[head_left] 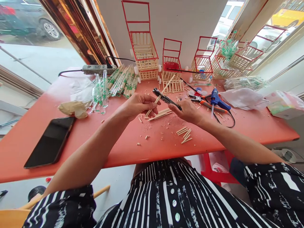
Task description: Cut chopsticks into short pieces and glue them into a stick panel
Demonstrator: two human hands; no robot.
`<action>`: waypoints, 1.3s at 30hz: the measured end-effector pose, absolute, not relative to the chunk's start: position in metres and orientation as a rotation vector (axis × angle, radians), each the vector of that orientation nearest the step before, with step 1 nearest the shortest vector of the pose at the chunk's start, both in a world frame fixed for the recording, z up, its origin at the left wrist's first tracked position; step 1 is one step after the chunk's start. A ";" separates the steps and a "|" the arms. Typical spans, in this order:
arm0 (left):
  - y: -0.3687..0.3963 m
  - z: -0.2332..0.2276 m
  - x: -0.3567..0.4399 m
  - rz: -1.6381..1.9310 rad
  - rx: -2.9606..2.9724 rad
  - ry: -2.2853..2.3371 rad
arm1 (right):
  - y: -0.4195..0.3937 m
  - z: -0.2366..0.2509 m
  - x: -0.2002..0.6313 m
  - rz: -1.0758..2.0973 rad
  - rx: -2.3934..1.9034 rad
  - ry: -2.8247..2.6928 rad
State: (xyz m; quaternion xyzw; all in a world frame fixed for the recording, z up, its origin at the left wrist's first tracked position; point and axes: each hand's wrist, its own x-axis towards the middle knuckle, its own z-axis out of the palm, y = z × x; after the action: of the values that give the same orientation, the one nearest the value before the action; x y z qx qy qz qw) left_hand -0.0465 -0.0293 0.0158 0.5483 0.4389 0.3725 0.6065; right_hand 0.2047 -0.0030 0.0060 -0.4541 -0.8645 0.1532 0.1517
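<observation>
Between the fingers of my left hand [140, 106] is a thin wooden stick [168, 85], slanting up and away to the right. My right hand [187, 110] is closed around a dark cutting tool like nail clippers or small pliers [167, 99], whose jaws are at the stick. Whether the jaws bite into it I cannot tell. Several loose sticks [161, 114] lie on the table just below my hands. Nearer to me is a small group of short cut stick pieces [186, 134], with wood crumbs scattered around.
Small stick-built carts with red frames [143, 47] line the back of the red table [114, 145]. A blue glue gun [217, 98] and orange-handled pliers [206, 103] lie right. Wrapped chopsticks [123, 80], a power strip [98, 68] and a phone [51, 142] are left.
</observation>
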 end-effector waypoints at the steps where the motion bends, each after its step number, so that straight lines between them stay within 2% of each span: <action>1: -0.028 0.020 -0.046 0.839 1.294 1.026 | -0.004 0.006 0.205 0.460 -1.299 -2.461; 12: 0.016 0.071 -0.018 0.563 1.570 1.132 | -0.006 0.006 0.223 0.862 -1.269 -2.078; 21: 0.016 0.081 -0.012 0.528 1.619 1.205 | -0.009 0.009 0.243 1.021 -1.206 -2.127; 30: 0.014 0.069 -0.016 0.542 1.603 1.184 | -0.010 0.016 0.235 0.974 -1.541 -2.271; 39: 0.012 0.034 -0.032 0.676 1.500 1.132 | 0.011 0.009 0.220 0.676 -1.577 -2.413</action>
State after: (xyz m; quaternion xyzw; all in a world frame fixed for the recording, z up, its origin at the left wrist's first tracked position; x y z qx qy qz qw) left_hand -0.0323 0.0117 0.0344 0.6313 0.4766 0.2845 0.5417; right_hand 0.2198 0.0106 0.0086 -0.5305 -0.8116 0.2273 0.0904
